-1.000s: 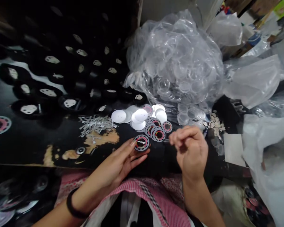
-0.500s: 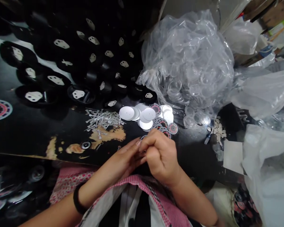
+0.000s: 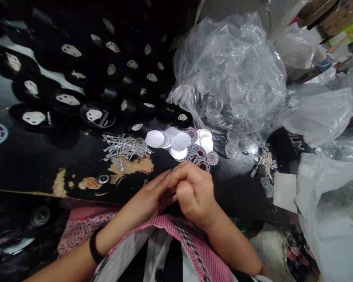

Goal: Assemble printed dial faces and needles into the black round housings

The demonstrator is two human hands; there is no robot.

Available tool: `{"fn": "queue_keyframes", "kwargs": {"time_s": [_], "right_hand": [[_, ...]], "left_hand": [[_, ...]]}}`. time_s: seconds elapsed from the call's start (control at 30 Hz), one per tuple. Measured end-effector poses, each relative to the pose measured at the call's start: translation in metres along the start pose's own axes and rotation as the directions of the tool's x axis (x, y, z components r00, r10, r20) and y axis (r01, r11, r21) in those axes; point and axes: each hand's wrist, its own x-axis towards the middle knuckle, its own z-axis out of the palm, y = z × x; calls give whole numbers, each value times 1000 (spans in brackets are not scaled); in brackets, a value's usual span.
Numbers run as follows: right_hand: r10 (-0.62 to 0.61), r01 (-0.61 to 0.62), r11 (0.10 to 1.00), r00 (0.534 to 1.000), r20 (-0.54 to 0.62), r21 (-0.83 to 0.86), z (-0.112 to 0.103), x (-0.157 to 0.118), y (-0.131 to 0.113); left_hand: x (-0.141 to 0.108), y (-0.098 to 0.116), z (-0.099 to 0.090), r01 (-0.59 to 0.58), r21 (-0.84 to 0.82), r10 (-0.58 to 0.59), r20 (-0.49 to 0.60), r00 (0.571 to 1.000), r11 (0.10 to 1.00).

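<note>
My left hand (image 3: 156, 192) and my right hand (image 3: 194, 191) meet at the front edge of the black table. The right hand is closed in a fist against the left fingertips; anything between them is hidden. The left fingers are bent and pressed together, partly covered by the right hand. Just beyond the hands lie printed dial discs (image 3: 212, 158) and overlapping white discs (image 3: 181, 141). Left of these is a heap of thin silver pointers (image 3: 125, 148). A small ring-shaped part (image 3: 103, 179) sits near the table's worn patch.
Many black round housings with pale plates (image 3: 33, 117) fill the back left. A large clear bag of transparent rings (image 3: 232, 74) stands at the back. Small pale plates (image 3: 269, 161), a screwdriver (image 3: 254, 170), a white card (image 3: 285, 191) and plastic bags (image 3: 320, 111) are at the right.
The whole view has shifted slightly, so things appear a little further left. My hands stay pressed together in nearly the same pose.
</note>
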Motion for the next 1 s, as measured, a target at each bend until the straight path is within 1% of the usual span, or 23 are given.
{"fn": "queue_keyframes", "kwargs": {"time_s": [0.07, 0.13, 0.17, 0.2, 0.3, 0.37, 0.4, 0.43, 0.47, 0.5, 0.53, 0.57, 0.6, 0.63, 0.67, 0.73, 0.77, 0.8, 0.87, 0.9, 0.93, 0.97, 1.0], "right_hand": [[33, -22, 994, 994, -102, 109, -7, 1, -6], [-23, 57, 983, 981, -192, 172, -10, -1, -10], [-56, 89, 983, 978, -201, 159, -9, -2, -9], [-67, 92, 988, 979, -191, 127, -7, -2, -8], [-3, 6, 999, 996, -90, 40, -4, 0, -2], [16, -12, 997, 998, -56, 72, -12, -2, 1], [6, 2, 996, 996, -90, 94, -21, -5, 2], [9, 10, 994, 985, -173, 106, -32, -10, 5], [25, 6, 994, 956, -293, 106, -46, -16, 9], [58, -23, 996, 894, -445, 83, -62, -23, 15], [100, -83, 995, 823, -559, 55, -79, -31, 23], [129, -152, 988, 762, -634, 18, -95, -39, 34], [133, -213, 976, 714, -688, -32, -111, -46, 45], [136, -241, 969, 692, -709, -49, -124, -53, 56], [136, -267, 961, 680, -721, -71, -136, -59, 65], [144, -304, 947, 685, -715, -101, -150, -66, 73], [150, -325, 939, 683, -714, -114, -153, -68, 71], [130, -344, 926, 678, -723, -156, -153, -68, 64], [21, -355, 882, 687, -727, -310, -141, -61, 43], [-108, -337, 808, 722, -683, -484, -131, -56, 30], [-159, -270, 755, 809, -566, -598, -117, -49, 17], [-119, -174, 766, 908, -403, -619, -102, -41, 6], [-38, -84, 812, 980, -195, -578, -87, -33, -3]], "left_hand": [[0, 1, 0, 58, -7, -58, 49, 997, 998], [0, 1, 0, 82, -28, -80, 76, 994, 996], [-1, 0, 0, 80, -37, -77, 86, 993, 996], [-1, 0, 0, 69, -43, -65, 90, 994, 997], [-3, 0, 1, 40, -23, -38, 67, 997, 999], [-3, 1, 2, 46, -7, -46, 29, 999, 999], [-3, 2, 2, 51, -5, -51, 14, 999, 999], [-3, 3, 2, 55, -9, -55, 8, 998, 998], [-2, 5, 3, 53, -20, -53, 7, 999, 998], [-2, 6, 3, 51, -33, -51, 11, 999, 998], [-2, 7, 4, 53, -41, -52, 20, 998, 998], [-2, 9, 5, 48, -46, -47, 24, 999, 998], [-2, 10, 6, 40, -46, -39, 21, 999, 998], [-3, 11, 7, 29, -37, -29, 14, 999, 999], [-3, 12, 9, 14, -23, -14, 4, 1000, 1000], [-5, 14, 12, -29, 12, 29, -16, 999, 1000], [-7, 15, 14, -53, 25, 53, -22, 998, 998], [-8, 15, 16, -75, 36, 76, -20, 997, 997], [-12, 17, 21, -113, 54, 113, 3, 994, 992], [-14, 17, 24, -128, 63, 127, 22, 992, 990], [-16, 17, 26, -141, 71, 139, 35, 990, 987], [-17, 18, 28, -152, 81, 149, 38, 988, 985], [-19, 18, 30, -160, 92, 158, 31, 987, 983]]}}
